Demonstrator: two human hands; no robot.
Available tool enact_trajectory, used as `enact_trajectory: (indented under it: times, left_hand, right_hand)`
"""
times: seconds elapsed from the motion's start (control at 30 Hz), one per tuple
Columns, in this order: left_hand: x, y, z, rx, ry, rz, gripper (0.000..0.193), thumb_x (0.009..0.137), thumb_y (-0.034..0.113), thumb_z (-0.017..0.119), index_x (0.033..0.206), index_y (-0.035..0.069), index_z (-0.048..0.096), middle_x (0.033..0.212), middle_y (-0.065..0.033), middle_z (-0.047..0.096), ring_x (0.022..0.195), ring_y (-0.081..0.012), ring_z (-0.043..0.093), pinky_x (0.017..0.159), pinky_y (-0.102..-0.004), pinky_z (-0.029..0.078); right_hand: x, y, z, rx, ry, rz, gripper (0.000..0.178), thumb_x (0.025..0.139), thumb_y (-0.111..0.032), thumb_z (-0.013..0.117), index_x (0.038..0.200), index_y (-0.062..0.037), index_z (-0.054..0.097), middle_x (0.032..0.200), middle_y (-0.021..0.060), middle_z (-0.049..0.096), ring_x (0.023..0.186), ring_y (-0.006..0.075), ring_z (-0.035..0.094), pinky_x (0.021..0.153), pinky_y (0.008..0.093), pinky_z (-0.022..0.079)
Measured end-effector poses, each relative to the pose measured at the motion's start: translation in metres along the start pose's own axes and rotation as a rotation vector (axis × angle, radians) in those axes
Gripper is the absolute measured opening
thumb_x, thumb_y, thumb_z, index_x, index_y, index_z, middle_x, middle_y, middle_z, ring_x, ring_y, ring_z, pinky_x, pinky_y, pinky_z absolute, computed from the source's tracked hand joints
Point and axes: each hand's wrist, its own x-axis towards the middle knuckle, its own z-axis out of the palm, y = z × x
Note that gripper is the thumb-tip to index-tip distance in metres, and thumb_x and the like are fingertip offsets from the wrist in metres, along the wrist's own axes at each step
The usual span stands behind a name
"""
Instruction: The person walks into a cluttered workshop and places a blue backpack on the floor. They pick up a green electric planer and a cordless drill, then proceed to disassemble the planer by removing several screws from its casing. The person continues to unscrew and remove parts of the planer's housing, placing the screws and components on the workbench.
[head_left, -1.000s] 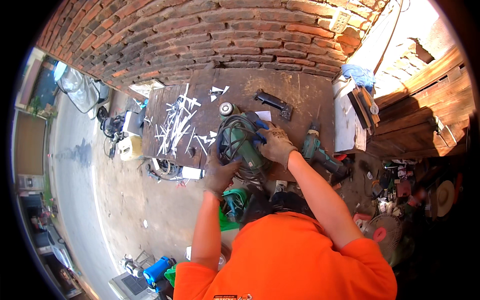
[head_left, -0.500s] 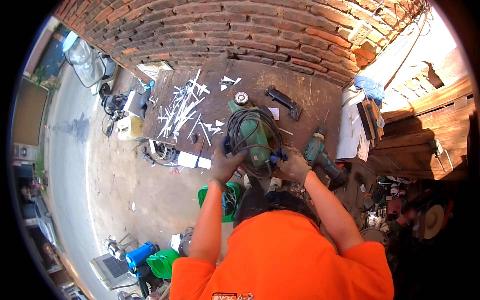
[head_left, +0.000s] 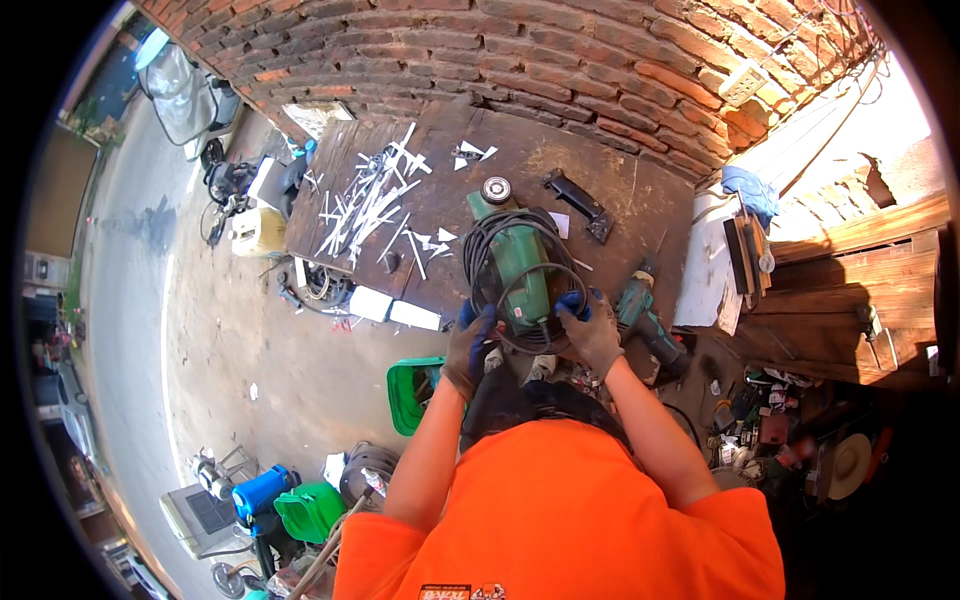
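At the far left, a pale yellow jerrycan point(head_left: 258, 232) stands on the ground, and nearer to me on that side an open green bin point(head_left: 310, 512) lies beside a blue container point(head_left: 264, 490). Next comes the left part of the brown wooden table point(head_left: 435, 200), strewn with a loose heap of white strips point(head_left: 362, 212). Below its near edge sits a green bucket point(head_left: 412, 395). My gloved left grip point(head_left: 468, 350) is at the near left of the coiled black cord point(head_left: 476, 258), fingers partly curled against it; I cannot tell whether they have closed on it. The green power tool point(head_left: 525, 270) is in front of me at the table's near edge, between my two grips, with the cord looped around and over it. Far of it and slightly right lies a black elongated part point(head_left: 580, 208). My gloved right grip point(head_left: 592, 337) touches the coil's near right side, fingers bent, and I cannot tell how tightly they are drawn in. Just right of that is a teal drill point(head_left: 652, 322), and farther right, a blue cloth point(head_left: 750, 192)
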Motion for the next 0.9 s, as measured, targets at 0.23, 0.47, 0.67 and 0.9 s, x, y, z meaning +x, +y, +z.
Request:
enact_trajectory:
  times: [0.23, 0.47, 0.67, 0.9]
  left_hand:
    - [0.002, -0.008, -0.013, 0.052, -0.142, -0.118, 0.036, 0.103, 0.023, 0.059, 0.134, 0.003, 0.06, 0.104, -0.0092, 0.072, 0.086, -0.0182, 0.07, 0.078, -0.0308, 0.056]
    - [-0.005, -0.004, 0.0, 0.019, -0.189, 0.043, 0.045, 0.11, 0.029, 0.043, 0.143, -0.001, 0.053, 0.12, -0.0099, 0.069, 0.105, -0.0177, 0.067, 0.096, -0.032, 0.053]
    - [0.0, 0.02, 0.01, -0.095, -0.17, -0.218, 0.042, 0.105, 0.026, 0.052, 0.139, 0.003, 0.059, 0.115, -0.014, 0.072, 0.098, -0.0264, 0.071, 0.087, -0.0347, 0.054]
    - [0.012, -0.049, -0.003, 0.586, -0.072, -0.246, 0.044, 0.094, 0.025, 0.063, 0.137, 0.016, 0.062, 0.111, -0.025, 0.071, 0.1, -0.0422, 0.07, 0.081, -0.0432, 0.055]
  right_hand:
    - [0.004, 0.036, 0.028, -0.223, -0.005, 0.061, 0.042, 0.091, -0.038, 0.07, 0.114, -0.0032, 0.069, 0.109, 0.0273, 0.069, 0.102, 0.042, 0.067, 0.091, 0.0511, 0.05]
    - [0.012, 0.045, 0.031, 0.069, -0.227, 0.314, 0.047, 0.094, -0.042, 0.066, 0.119, -0.0015, 0.067, 0.107, 0.024, 0.072, 0.102, 0.043, 0.068, 0.089, 0.0492, 0.05]
    - [-0.006, 0.038, 0.023, 0.076, -0.181, 0.321, 0.044, 0.093, -0.037, 0.066, 0.125, -0.0066, 0.064, 0.11, 0.0218, 0.071, 0.107, 0.0424, 0.066, 0.094, 0.0486, 0.049]
    - [-0.002, 0.06, 0.038, 0.018, -0.229, 0.284, 0.05, 0.092, -0.039, 0.065, 0.131, -0.0091, 0.06, 0.119, 0.0257, 0.067, 0.116, 0.0448, 0.062, 0.099, 0.049, 0.047]
